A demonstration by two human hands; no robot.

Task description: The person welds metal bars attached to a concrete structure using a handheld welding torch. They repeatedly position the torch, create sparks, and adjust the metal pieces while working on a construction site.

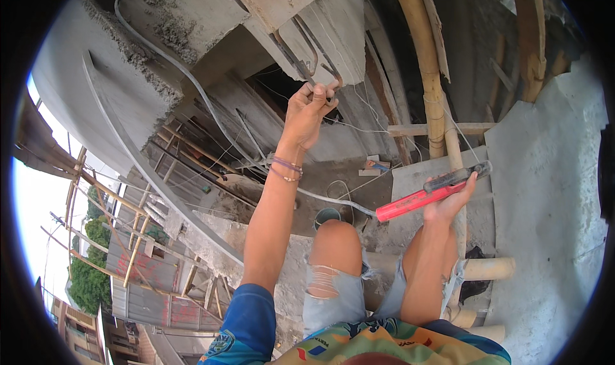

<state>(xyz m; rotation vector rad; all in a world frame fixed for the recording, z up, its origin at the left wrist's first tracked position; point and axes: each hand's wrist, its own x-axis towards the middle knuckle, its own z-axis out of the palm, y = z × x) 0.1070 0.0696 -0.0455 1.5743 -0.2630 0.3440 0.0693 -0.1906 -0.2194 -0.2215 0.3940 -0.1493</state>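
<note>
My left hand (pixel 309 109) is raised high and its fingers are closed around the lower end of a bent steel rod (pixel 301 57) that sticks out of a concrete beam (pixel 320 19). Thin wire trails from that spot to the right. My right hand (pixel 448 202) is lower, to the right, gripping a pair of red-handled pliers (pixel 426 195) whose dark jaws point up and right. My knees in torn denim shorts sit below both hands.
A bamboo pole (pixel 429 77) stands upright behind the pliers, with a grey concrete wall (pixel 551 192) on the right. A white hose (pixel 211 109) runs down across the structure. Far below on the left lie bamboo scaffolding (pixel 128 237), rooftops and trees.
</note>
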